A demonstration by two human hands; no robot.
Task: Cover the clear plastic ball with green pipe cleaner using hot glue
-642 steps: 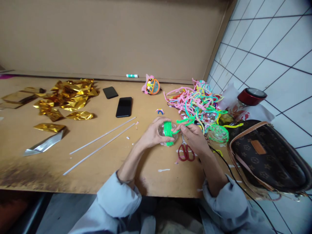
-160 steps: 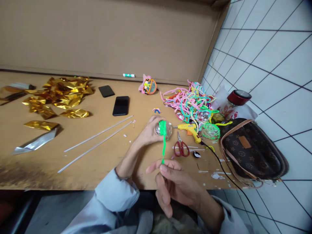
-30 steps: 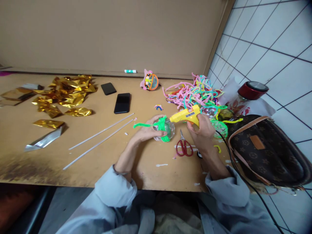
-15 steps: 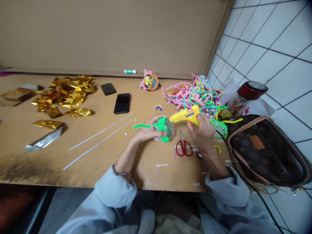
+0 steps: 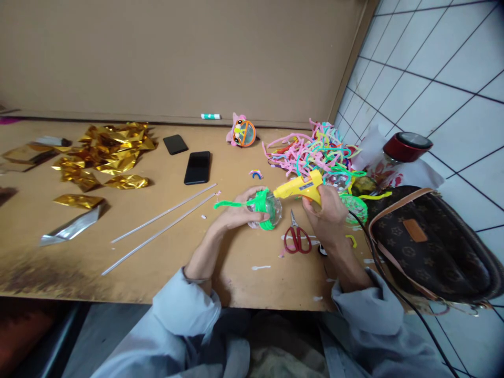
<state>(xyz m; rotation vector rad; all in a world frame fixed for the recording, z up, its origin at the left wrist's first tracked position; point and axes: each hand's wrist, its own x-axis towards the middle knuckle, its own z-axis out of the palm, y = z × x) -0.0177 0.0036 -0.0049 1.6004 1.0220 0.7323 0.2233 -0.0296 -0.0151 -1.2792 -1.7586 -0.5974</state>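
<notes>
Left hand (image 5: pixel 234 215) gripping clear round container (image 5: pixel 277 211), green fuzzy stem (image 5: pixel 261 202) wrapping around it, loose end sticking out leftward
Right hand (image 5: pixel 328 210) clasping yellow glue gun (image 5: pixel 297 187) by handle, nozzle pointing at green wrap (whether tip is touching, cannot tell)
Container sitting between glue gun and left palm, red-handled scissors (image 5: pixel 297 241) lying near it on table (image 5: pixel 244 283), tangled colourful stems (image 5: pixel 311 149) heaping beyond gun, brown bag (image 5: pixel 437 247) resting at right

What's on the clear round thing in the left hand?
A green fuzzy strand wraps around the clear round thing, one end sticking out by the left hand. Its underside and whatever the hand covers can't be seen.
</notes>
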